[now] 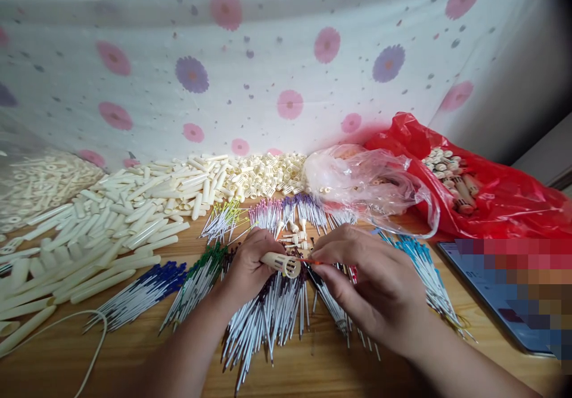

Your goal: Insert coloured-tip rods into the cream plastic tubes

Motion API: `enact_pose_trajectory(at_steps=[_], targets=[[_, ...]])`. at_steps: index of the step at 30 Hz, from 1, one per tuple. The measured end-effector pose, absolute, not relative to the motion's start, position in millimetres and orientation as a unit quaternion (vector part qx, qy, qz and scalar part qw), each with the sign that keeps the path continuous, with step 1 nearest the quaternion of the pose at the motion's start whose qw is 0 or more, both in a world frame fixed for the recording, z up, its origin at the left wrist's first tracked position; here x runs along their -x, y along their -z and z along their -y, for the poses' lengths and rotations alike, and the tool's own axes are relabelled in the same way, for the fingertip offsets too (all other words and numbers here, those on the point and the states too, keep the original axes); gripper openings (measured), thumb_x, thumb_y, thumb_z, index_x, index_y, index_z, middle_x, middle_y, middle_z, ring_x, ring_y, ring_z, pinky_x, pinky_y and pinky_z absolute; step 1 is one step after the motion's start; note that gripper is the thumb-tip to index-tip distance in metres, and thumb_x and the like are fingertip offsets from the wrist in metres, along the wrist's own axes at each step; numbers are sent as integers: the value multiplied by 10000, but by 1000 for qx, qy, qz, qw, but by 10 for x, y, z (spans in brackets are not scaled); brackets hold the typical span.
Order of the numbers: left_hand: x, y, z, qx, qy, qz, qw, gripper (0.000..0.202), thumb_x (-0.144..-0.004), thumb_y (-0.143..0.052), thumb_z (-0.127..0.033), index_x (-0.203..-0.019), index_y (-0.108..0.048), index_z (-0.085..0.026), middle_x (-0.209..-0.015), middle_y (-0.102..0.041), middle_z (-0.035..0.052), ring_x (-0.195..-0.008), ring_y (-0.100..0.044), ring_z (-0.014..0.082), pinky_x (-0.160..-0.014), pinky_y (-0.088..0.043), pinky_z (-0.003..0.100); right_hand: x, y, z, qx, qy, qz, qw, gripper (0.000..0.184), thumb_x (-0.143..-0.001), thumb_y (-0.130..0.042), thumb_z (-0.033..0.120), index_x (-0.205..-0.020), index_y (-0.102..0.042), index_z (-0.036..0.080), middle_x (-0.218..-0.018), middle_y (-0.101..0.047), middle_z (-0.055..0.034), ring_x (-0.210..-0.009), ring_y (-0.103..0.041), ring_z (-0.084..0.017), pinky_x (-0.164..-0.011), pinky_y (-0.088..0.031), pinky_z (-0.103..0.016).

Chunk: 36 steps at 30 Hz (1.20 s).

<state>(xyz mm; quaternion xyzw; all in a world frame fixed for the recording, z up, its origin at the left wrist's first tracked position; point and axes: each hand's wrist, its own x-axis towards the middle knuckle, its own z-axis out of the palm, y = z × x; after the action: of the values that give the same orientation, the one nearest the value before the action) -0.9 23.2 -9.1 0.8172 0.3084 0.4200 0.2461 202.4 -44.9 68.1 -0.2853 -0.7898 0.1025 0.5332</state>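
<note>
My left hand [248,267] is closed around a cream plastic pen piece [281,263] with a slotted end that points right. My right hand [366,282] pinches a thin refill with an orange tip [314,261] and holds that tip at the slotted end. Both hands hover over bundles of white pen refills [268,314] with dark tips fanned out on the wooden table [134,356].
Cream pen barrels [111,231] lie heaped at the left, with small cream slotted parts [263,174] behind. More refill bundles have blue [138,294], green, yellow and pink tips. A clear plastic bag [366,186] and a red bag [491,189] of parts sit at the right. A flowered cloth hangs behind.
</note>
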Motion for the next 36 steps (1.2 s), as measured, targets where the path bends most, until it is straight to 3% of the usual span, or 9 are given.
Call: enact_pose_trajectory(at_steps=[5,9,13,21,30,36], targets=[[55,47,-192,-835,-395,-299,239,487,-835,-422,-633,-911,-619,-194,-810,-553,45,-808,-504,198,-724,-400,326,-2010,-533,374,302,-40,809,503,167,-828,-570,65,-960,-614,157,-857,-647,-67,-759,-587,-153,-672,-489,-300],[84,26,-166,-835,-392,-304,236,466,-917,-308,-552,-988,-597,-193,-902,-538,63,-886,-497,208,-793,-393,345,-1999,-468,331,328,-34,802,498,177,-822,-565,57,-944,-634,166,-875,-595,-54,-794,-557,-144,-685,-467,-288],[73,3,-152,-838,-395,-323,194,455,-918,-323,-539,-928,-602,-179,-872,-519,60,-872,-491,209,-770,-389,338,-1987,-473,302,340,-47,780,523,115,-810,-586,68,-839,-629,170,-809,-530,-25,-745,-526,-118,-625,-443,-245],[91,22,-143,-835,-421,-348,67,421,-904,-376,-531,-895,-601,-175,-844,-511,58,-847,-474,212,-736,-383,344,-2005,-464,213,354,-128,761,528,91,-803,-598,113,-753,-616,187,-780,-536,-14,-744,-537,-129,-649,-449,-260],[82,8,-141,-829,-427,-362,5,405,-903,-402,-507,-911,-621,-166,-823,-523,61,-817,-469,217,-715,-379,350,-1983,-394,173,363,-212,733,534,83,-827,-598,194,-746,-615,193,-809,-561,-24,-779,-559,-147,-713,-466,-300],[100,9,-131,-825,-432,-364,-11,389,-895,-415,-510,-915,-619,-179,-817,-518,59,-807,-466,218,-710,-381,356,-2000,-395,179,342,-293,717,532,93,-856,-578,210,-801,-653,201,-951,-581,-55,-911,-568,-171,-809,-479,-349]])
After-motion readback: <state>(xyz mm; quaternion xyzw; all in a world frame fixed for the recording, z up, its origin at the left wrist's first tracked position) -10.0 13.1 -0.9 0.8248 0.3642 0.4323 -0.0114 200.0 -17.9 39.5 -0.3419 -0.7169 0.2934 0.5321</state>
